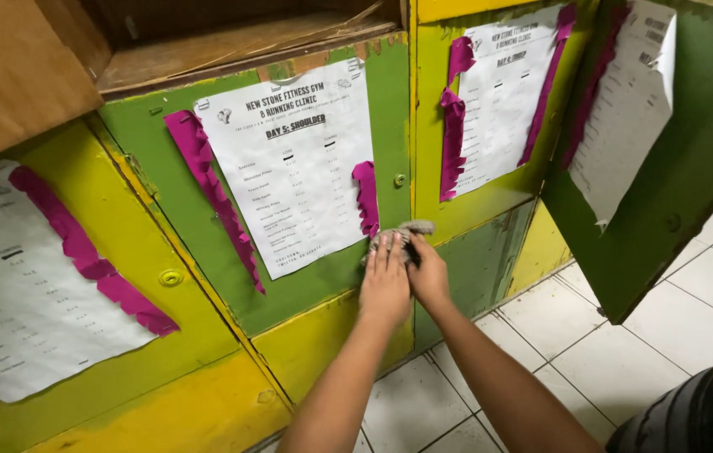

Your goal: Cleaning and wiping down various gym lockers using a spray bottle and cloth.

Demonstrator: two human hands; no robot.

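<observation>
My left hand (pixel 386 281) lies flat, fingers together, against a green locker door (pixel 172 201), pressing on a grey rag (pixel 402 233). My right hand (pixel 428 273) sits beside it to the right and grips the same rag near the door's right edge. The rag touches the lower right corner of a white printed sheet (pixel 293 172) that is stuck to the door with torn pink tape (pixel 210 189).
More locker doors, yellow (pixel 80 335) and green, carry white sheets with pink tape. One green door (pixel 692 151) at the right stands swung open. An open wooden compartment (pixel 230 42) is above. White floor tiles (pixel 608 335) lie below right.
</observation>
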